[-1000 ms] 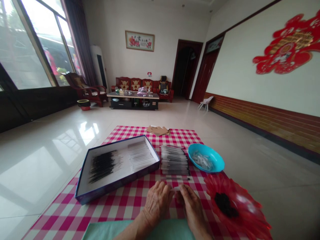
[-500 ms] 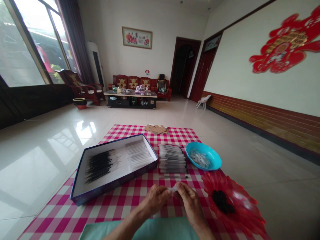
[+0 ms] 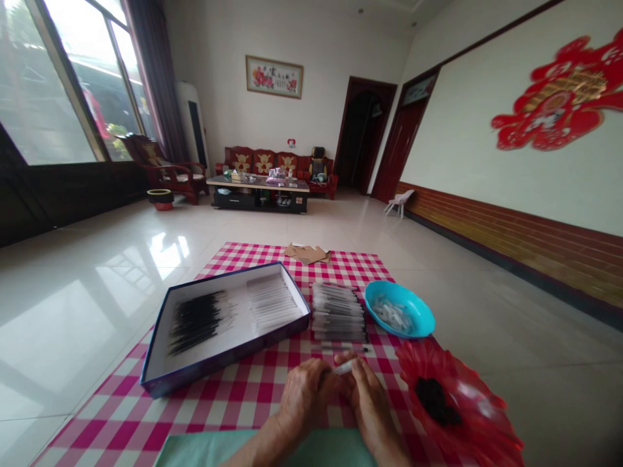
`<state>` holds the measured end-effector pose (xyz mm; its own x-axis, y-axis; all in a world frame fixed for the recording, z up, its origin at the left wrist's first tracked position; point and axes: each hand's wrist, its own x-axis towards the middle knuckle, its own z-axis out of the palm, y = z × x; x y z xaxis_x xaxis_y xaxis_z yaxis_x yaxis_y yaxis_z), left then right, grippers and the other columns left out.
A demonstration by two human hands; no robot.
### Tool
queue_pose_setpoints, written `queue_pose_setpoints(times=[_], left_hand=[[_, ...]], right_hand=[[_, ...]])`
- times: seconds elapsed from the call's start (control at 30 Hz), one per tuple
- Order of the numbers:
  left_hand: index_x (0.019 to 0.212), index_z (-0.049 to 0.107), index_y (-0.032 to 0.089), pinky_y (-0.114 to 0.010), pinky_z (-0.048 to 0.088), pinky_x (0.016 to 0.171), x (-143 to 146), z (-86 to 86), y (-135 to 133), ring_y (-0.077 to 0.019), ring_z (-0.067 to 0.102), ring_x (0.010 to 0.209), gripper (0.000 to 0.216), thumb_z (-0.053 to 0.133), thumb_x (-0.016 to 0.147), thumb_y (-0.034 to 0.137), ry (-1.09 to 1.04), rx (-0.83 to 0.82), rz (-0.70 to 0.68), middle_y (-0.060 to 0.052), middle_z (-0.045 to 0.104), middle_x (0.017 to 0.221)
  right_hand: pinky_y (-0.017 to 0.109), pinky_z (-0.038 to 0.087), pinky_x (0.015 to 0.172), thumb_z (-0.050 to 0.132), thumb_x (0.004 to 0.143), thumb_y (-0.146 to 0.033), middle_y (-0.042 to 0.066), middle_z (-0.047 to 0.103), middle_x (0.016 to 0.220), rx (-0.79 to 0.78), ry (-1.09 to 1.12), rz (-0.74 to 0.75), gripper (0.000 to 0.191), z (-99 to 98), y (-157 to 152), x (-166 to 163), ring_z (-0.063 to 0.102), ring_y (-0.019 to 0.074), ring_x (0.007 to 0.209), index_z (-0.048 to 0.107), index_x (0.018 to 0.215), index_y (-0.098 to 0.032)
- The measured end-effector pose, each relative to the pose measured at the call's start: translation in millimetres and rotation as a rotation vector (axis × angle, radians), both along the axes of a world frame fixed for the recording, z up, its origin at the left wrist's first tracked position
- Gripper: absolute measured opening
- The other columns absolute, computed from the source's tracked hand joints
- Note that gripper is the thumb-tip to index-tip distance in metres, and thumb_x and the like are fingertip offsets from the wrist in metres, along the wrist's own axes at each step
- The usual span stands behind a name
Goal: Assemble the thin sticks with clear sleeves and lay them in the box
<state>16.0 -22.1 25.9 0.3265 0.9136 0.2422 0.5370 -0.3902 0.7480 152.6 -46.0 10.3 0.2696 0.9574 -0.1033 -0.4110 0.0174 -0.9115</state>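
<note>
Slim plastic tube [image 3: 343, 368] between fingertips [image 3: 358, 364]

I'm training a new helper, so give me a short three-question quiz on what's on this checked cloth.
1. Multiple choice: what lies in the blue bowl? A) small pale pieces B) coins C) buttons
2. True or false: the stack of pale tubes lies inside the navy-rimmed box.
3. Short answer: what do the left hand and right hand hold between them?

Key: 1) A. 2) False: it lies on the checked cloth, beside the box. 3) A small pale tube.
</note>
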Motion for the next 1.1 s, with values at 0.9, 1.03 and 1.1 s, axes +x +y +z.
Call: queue_pose_setpoints(times=[0.9,1.03,1.1], left_hand=[[0.058,0.056,0.016,-0.022,0.022,0.043,-6.7,7.5,15.1,-0.0079,0.036,0.04,0.032,0.058,0.076,0.043,-0.413,-0.635,-0.263,0.004,0.046,0.045],[0.072,0.056,0.015,-0.018,0.014,0.036,-16.5,2.4,23.8,-0.0041,0.028,0.032,0.035,0.066,0.068,0.049,-0.58,-1.254,-0.369,0.007,0.045,0.044],[0.075,0.056,0.014,-0.016,0.012,0.035,-17.0,-2.2,23.7,-0.0029,0.027,0.031,0.037,0.07,0.065,0.047,-0.647,-1.368,-0.38,0.008,0.045,0.045]], right_hand=[[0.035,0.051,0.082,0.063,0.077,-0.043,0.006,0.073,0.095,0.015,-0.146,0.052,0.025,4.0,-4.7,4.0,0.065,0.0241,0.092,0.071,0.089,-0.023],[0.043,0.049,0.086,0.068,0.073,-0.045,0.008,0.073,0.094,0.097,0.001,0.029,0.028,17.7,-0.9,16.1,0.066,0.0264,0.092,0.071,0.087,-0.021],[0.046,0.048,0.087,0.072,0.069,-0.044,0.008,0.073,0.092,0.108,0.082,0.027,0.028,22.5,0.8,19.5,0.067,0.0277,0.092,0.07,0.085,-0.021]])
